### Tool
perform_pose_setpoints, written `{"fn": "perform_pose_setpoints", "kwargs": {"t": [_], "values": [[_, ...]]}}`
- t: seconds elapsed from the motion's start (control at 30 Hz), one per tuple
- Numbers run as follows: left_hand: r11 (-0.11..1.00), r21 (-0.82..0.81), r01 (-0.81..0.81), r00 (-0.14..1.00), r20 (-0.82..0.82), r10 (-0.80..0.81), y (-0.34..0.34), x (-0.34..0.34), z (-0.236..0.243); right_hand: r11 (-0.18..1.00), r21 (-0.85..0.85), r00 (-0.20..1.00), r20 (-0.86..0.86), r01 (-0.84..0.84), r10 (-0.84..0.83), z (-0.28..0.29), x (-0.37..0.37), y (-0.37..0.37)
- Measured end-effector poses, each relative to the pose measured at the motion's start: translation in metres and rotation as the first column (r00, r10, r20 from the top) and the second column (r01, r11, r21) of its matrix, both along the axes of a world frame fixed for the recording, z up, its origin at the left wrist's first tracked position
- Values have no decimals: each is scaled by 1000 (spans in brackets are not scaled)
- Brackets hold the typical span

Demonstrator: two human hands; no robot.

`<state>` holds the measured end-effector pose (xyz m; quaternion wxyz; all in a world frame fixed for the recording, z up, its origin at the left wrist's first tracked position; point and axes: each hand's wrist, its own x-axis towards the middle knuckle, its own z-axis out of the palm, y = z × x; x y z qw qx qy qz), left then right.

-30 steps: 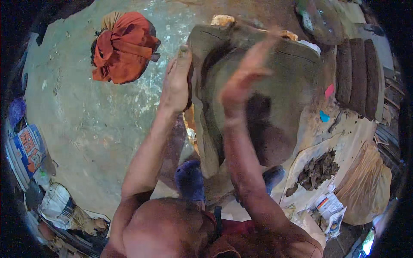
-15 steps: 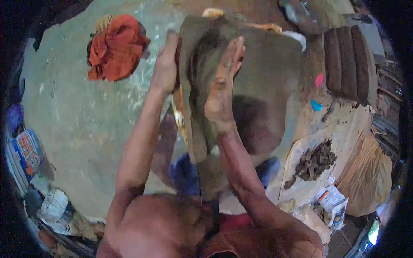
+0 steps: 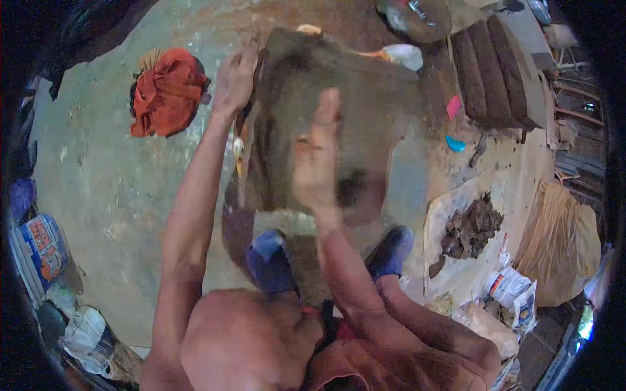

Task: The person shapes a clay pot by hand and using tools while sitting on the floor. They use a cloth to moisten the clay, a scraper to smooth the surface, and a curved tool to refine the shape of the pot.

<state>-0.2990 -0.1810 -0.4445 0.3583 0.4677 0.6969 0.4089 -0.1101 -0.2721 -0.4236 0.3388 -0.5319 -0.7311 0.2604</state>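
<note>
A big slab of grey-brown clay (image 3: 372, 104) stands in front of me, over my blue shoes (image 3: 270, 260). My left hand (image 3: 233, 81) grips the slab's upper left edge. My right hand (image 3: 318, 153) is raised flat, fingers together, in front of the slab's face and blurred with motion; it holds nothing. Whether it touches the clay I cannot tell.
An orange cloth bundle (image 3: 166, 91) lies on the concrete floor (image 3: 104, 189) at left. Dark ridged clay blocks (image 3: 492, 72) sit at upper right. A sheet with a pile of dark clay lumps (image 3: 469, 225), a tan sack (image 3: 561, 241) and printed bags (image 3: 39, 244) lie around.
My right hand has drawn back and down from the slab's top to its middle. The view has shifted, so the slab and my left hand sit a little higher in the picture.
</note>
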Motion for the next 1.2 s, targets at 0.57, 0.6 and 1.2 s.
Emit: {"fn": "perform_pose_setpoints", "kwargs": {"t": [0.57,0.6,1.2], "values": [[851,256,459,884,-226,-409,-97,157,-30,955,-76,883,-364,288,-295,3,83,-71],[852,242,464,875,-278,-397,-87,168,-25,955,-58,891,-348,290,-292,11,88,-67],[940,242,241,907,-401,-130,-5,199,-58,981,-83,954,-232,175,-190,-12,137,41]]}}
